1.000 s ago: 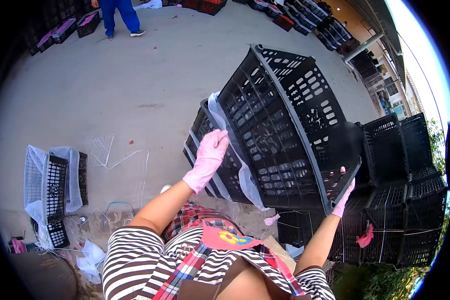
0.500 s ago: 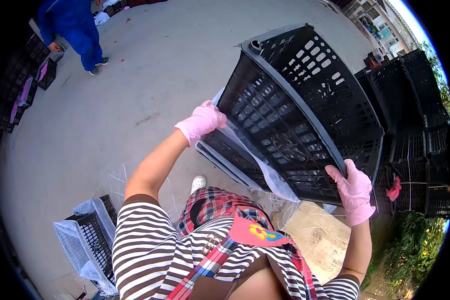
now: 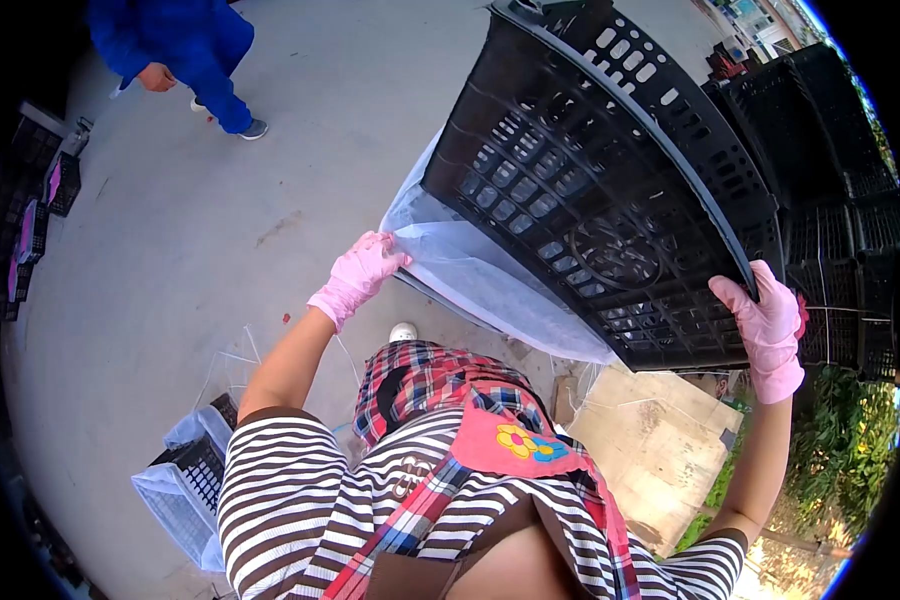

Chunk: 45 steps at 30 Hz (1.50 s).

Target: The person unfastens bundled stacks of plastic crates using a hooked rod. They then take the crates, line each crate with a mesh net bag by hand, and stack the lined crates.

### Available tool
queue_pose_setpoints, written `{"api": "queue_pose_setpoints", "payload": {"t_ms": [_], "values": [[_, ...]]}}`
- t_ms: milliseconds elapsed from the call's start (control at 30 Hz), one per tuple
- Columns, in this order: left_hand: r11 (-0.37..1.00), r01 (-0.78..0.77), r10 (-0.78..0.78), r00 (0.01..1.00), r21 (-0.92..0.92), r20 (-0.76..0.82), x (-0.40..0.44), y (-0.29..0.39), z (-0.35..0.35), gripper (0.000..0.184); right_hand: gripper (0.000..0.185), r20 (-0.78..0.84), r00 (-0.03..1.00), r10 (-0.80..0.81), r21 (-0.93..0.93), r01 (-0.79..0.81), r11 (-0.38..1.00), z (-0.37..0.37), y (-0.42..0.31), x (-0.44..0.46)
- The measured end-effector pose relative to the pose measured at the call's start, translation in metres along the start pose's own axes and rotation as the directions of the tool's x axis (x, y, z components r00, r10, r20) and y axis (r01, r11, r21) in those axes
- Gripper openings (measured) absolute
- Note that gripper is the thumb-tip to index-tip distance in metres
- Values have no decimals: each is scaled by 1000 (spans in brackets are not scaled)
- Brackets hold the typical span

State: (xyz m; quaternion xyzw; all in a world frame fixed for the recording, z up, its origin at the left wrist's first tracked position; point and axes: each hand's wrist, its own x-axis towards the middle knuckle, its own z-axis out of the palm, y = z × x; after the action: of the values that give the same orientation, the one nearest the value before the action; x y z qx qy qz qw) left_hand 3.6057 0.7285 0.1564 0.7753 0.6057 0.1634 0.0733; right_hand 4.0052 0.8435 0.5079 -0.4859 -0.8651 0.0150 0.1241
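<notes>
A large black slotted crate (image 3: 590, 200) hangs tilted in front of me. My right hand (image 3: 765, 325), in a pink glove, is closed on its rim at the lower right. My left hand (image 3: 362, 275), also gloved in pink, grips the edge of a lined crate at the black crate's left. White liner sheeting (image 3: 470, 280) spreads between the two crates. Most of the lined crate is hidden below the sheeting and the black crate.
Another lined crate (image 3: 192, 475) stands on the floor at the lower left. A person in blue (image 3: 195, 50) is at the upper left. Stacked black crates (image 3: 820, 150) rise at the right, and a wooden board (image 3: 650, 440) lies below the held crate.
The black crate has moved away from the lined crate, exposing more white liner. My right hand went from its lower corner to the rim. The person in blue appears nearer.
</notes>
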Motion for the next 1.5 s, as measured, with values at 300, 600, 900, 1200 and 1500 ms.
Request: {"api": "queue_pose_setpoints", "payload": {"t_ms": [300, 600, 900, 1200, 1500], "values": [[993, -86, 47, 909, -76, -413, 39, 116, 0, 53, 30, 37, 992, -117, -69, 120, 990, 28, -1, -21], [997, -37, -4, 844, -66, -537, 48, 105, -55, 75, 67, -107, 970, -218, -241, 188, 952, 0, -26, -40], [111, -73, -396, 911, -991, -112, 160, 61, -133, 64, 43, 263, 684, 680, 941, -337, -24, 25, 82, -83], [50, -174, -482, 858, -984, -176, 143, 84, -125, 59, 50, 176, 738, 652, 941, -320, 109, 29, 99, -89], [25, -69, -575, 815, -997, -71, 109, 71, -122, 63, 55, 265, 764, 588, 905, -408, 121, 38, 97, -63]]}}
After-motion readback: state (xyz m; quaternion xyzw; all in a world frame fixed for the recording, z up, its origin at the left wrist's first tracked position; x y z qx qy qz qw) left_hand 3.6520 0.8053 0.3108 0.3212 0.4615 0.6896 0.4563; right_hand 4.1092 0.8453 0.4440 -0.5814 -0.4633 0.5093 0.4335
